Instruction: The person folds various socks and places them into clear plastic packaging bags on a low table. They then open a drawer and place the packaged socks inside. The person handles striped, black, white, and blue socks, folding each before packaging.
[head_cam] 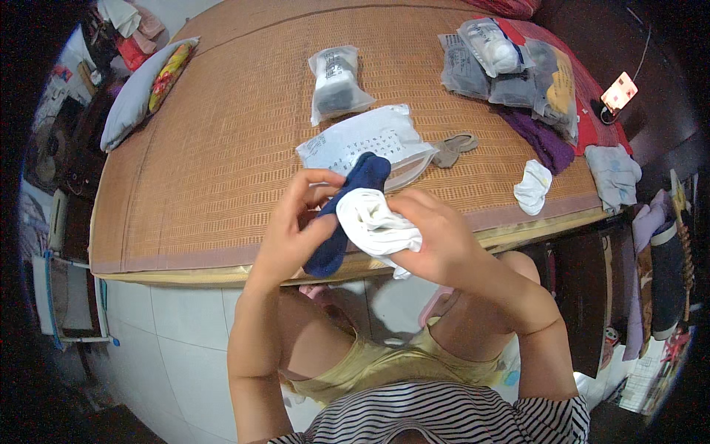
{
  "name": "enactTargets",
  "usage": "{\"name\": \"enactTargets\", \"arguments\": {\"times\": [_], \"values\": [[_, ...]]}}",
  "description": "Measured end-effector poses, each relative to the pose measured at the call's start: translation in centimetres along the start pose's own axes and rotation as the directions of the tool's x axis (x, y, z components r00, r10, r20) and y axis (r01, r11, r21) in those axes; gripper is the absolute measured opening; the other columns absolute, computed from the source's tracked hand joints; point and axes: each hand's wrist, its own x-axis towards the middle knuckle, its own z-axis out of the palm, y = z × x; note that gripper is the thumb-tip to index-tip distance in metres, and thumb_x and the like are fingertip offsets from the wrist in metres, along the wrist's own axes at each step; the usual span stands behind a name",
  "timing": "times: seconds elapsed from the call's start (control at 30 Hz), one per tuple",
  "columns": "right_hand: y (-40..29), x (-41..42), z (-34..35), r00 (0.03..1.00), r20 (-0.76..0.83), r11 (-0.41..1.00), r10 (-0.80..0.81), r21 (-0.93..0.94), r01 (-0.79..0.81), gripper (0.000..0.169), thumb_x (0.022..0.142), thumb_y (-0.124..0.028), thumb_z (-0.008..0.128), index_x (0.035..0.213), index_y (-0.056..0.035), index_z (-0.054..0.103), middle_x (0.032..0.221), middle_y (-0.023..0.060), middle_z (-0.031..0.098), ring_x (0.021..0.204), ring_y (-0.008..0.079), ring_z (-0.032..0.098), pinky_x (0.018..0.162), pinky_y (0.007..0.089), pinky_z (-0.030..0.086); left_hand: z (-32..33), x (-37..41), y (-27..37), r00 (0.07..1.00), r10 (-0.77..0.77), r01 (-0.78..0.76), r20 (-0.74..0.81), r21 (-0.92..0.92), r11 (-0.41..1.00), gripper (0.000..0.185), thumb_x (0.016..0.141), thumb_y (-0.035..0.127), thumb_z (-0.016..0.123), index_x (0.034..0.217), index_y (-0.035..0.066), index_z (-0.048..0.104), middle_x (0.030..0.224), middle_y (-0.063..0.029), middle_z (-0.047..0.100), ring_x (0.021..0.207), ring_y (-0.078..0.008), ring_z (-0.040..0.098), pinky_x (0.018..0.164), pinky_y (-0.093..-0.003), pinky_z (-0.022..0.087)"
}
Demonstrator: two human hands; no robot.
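Between the thumb and fingers of my left hand (pixel 302 213) is a folded navy blue sock (pixel 331 256), its rounded end reaching above my fingertips. My right hand (pixel 438 236) grips a bunched white sock (pixel 370 219), which overlaps the navy one and faces me with its folds. A bit of white cloth hangs below that hand. Just beyond both hands a flat translucent plastic bag (pixel 360 139) bearing printed writing lies on the woven mat (pixel 233 139). To its right lies a small taupe sock (pixel 455 149).
A filled bag (pixel 335 83) stands farther back. Several packed bags (pixel 499 66) are heaped at the back right near a purple cloth (pixel 538 139). A small white sock (pixel 532 187) lies near the right edge. A pillow (pixel 147 94) rests at left; a lit phone-like device (pixel 619 93) is at right.
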Motion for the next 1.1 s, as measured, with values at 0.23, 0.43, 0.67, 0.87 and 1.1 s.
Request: {"name": "enactTargets", "arguments": {"times": [0.23,0.43,0.67,0.87,1.1], "values": [[1.1,0.3,-1.2,0.999,0.032,0.979,-0.004,0.206,-0.002,0.039,0.072,-0.018,0.073,0.102,0.0022,0.061,0.095,0.0178,0.06,0.089,0.0343,0.06,0.077,0.0383,0.048,-1.3,-0.3,0.2,0.957,-0.189,0.217,0.218,-0.113,0.97,0.067,0.074,-0.002,0.058,0.138,-0.002,0.038,0.129,-0.0148,0.055,0.108,-0.0156,0.057,0.095,-0.0272,0.042],[1.3,0.2,-1.6,0.992,0.124,0.959,-0.033,0.283,-0.003,0.037,0.072,-0.018,0.074,0.101,0.0007,0.061,0.094,0.0172,0.061,0.089,0.0334,0.06,0.079,0.0389,0.048,-1.6,-0.7,-1.1,0.951,-0.108,0.04,0.288,0.232,0.972,0.08,0.067,0.01,0.08,0.136,-0.002,0.041,0.13,-0.0108,0.052,0.121,-0.0167,0.047,0.105,-0.0336,0.034],[1.9,0.1,-1.1,0.987,0.151,0.946,0.054,0.309,-0.098,0.037,0.071,-0.018,0.073,0.101,0.0007,0.061,0.093,0.0168,0.061,0.092,0.0334,0.058,0.081,0.0394,0.047,0.3,-0.7,-1.1,0.954,-0.186,0.083,0.233,0.391,0.917,0.093,0.057,0.017,0.088,0.135,-0.002,0.04,0.129,-0.0143,0.051,0.124,-0.0231,0.046,0.107,-0.0354,0.034],[2.7,-0.2,-0.6,0.989,0.134,0.968,0.058,0.236,-0.089,0.041,0.07,-0.016,0.072,0.105,0.0005,0.06,0.109,0.0174,0.055,0.102,0.032,0.055,0.09,0.039,0.044,1.9,-0.4,-2.5,0.98,-0.108,0.038,0.17,0.373,0.927,0.085,0.058,0.018,0.085,0.13,-0.001,0.045,0.118,-0.0133,0.058,0.11,-0.022,0.056,0.098,-0.034,0.043],[2.2,0.2,-0.8,0.994,0.108,0.738,0.029,0.668,-0.094,0.103,0.062,-0.025,0.087,0.142,0.0007,0.027,0.138,0.0245,0.039,0.129,0.0329,0.041,0.108,0.0416,0.031,2.6,-0.2,-2.3,0.985,-0.132,0.108,0.111,0.199,0.974,0.079,0.057,0.015,0.081,0.127,0.0,0.048,0.114,-0.01,0.06,0.105,-0.0183,0.058,0.095,-0.0316,0.045]]}}
